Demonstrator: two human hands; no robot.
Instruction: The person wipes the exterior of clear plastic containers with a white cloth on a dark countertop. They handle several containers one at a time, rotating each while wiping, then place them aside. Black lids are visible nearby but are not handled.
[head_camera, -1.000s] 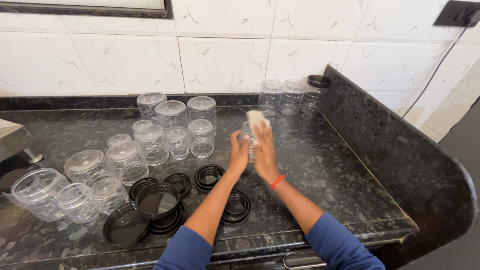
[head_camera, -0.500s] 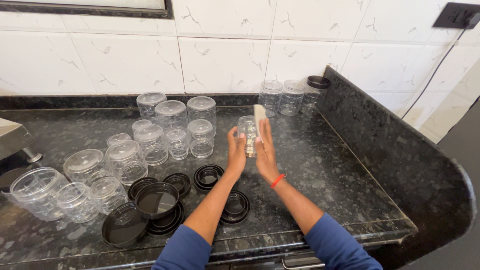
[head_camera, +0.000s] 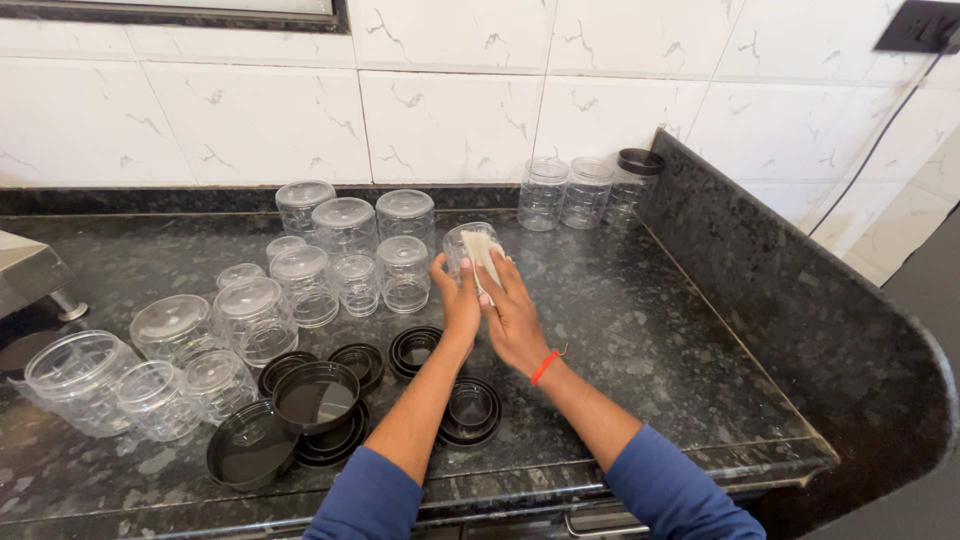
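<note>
- Both hands have shifted left and tipped the clear jar (head_camera: 462, 243), mouth now toward the back wall.
- Left hand (head_camera: 458, 300) cups the jar above mid-tabletop; right hand (head_camera: 512, 312) presses a pale cloth (head_camera: 481, 254) against it.
- Dark speckled granite tabletop (head_camera: 640, 330) carries clear jars and black lids (head_camera: 300, 420) leftward; white marbled tiles (head_camera: 450, 120) stand behind.
</note>
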